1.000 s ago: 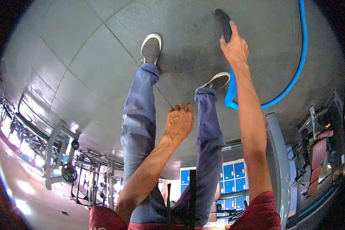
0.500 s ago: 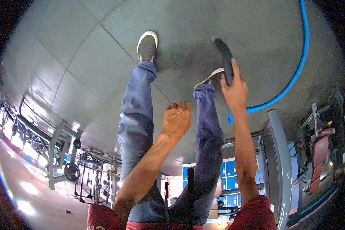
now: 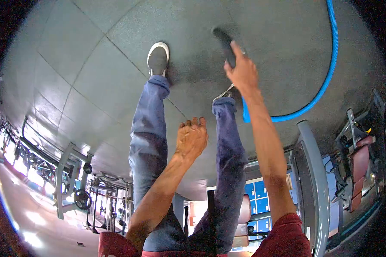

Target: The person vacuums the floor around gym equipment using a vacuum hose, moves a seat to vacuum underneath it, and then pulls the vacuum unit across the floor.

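Note:
My right hand (image 3: 244,73) grips a dark, curved, elongated object (image 3: 225,45), held out over the grey floor (image 3: 193,90) beyond my right foot. The object's far end is blurred and its exact kind cannot be made out. Nearer to me, my left hand (image 3: 192,138) hangs between my legs with its fingers curled; no object shows in it. A dark shoe with a white rim (image 3: 158,60) is on my left foot. My right shoe (image 3: 228,93) is mostly hidden behind the trouser leg and my right hand.
A thick blue hose (image 3: 330,68) curves across the floor on the right. Gym machines stand on both sides, with a grey frame (image 3: 311,180) and a red-brown padded seat (image 3: 359,171) at the right. Blue lockers (image 3: 256,197) show at the bottom. A weight machine (image 3: 68,180) stands left.
My right hand has moved left and farther forward with the dark object. My left hand has shifted slightly left, its fingers still curled.

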Available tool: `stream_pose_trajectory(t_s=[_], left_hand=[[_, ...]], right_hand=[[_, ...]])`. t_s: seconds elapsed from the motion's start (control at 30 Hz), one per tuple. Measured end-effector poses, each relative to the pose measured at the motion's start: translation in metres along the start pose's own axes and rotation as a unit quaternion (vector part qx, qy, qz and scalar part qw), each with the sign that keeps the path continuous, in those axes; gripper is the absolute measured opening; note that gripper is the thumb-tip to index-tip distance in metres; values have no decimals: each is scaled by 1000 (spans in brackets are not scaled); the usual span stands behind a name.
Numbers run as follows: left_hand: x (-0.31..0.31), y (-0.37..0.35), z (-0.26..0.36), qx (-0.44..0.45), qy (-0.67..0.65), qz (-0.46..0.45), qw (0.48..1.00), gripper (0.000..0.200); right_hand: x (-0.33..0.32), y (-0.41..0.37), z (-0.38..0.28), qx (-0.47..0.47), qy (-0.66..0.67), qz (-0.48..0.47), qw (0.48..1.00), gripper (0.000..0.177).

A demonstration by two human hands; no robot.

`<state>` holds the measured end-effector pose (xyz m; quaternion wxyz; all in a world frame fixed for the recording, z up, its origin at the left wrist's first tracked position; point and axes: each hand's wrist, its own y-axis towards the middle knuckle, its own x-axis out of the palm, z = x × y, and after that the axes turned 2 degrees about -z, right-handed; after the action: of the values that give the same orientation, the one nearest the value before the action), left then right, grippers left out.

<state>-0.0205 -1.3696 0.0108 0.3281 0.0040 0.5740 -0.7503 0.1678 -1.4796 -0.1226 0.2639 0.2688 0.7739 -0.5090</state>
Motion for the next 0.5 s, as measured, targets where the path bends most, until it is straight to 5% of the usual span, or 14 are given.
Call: stream_pose_trajectory(t_s=[0.1, 0.2, 0.23, 0.3, 0.47, 0.5], left_hand=[[6, 1, 0, 4, 8, 42, 999, 31], [7, 1, -2, 20, 5, 51, 998, 33], [6, 1, -1, 17, 8, 43, 999, 34], [4, 1, 1, 15, 20, 27, 999, 35], [3, 3, 6, 8, 40, 15, 999, 34], [1, 4, 8, 4, 45, 9, 999, 33]], right_hand=[[-5, -43, 1, 40, 40, -91, 994, 68], [-27, -75, 28, 26, 79, 21, 996, 67], [-47, -76, 42, 128, 33, -3, 991, 65], [-63, -72, 115, 88, 93, 147, 981, 68], [-111, -17, 356, 177, 75, 243, 951, 56], [-131, -9, 357, 178, 85, 260, 945, 54]])
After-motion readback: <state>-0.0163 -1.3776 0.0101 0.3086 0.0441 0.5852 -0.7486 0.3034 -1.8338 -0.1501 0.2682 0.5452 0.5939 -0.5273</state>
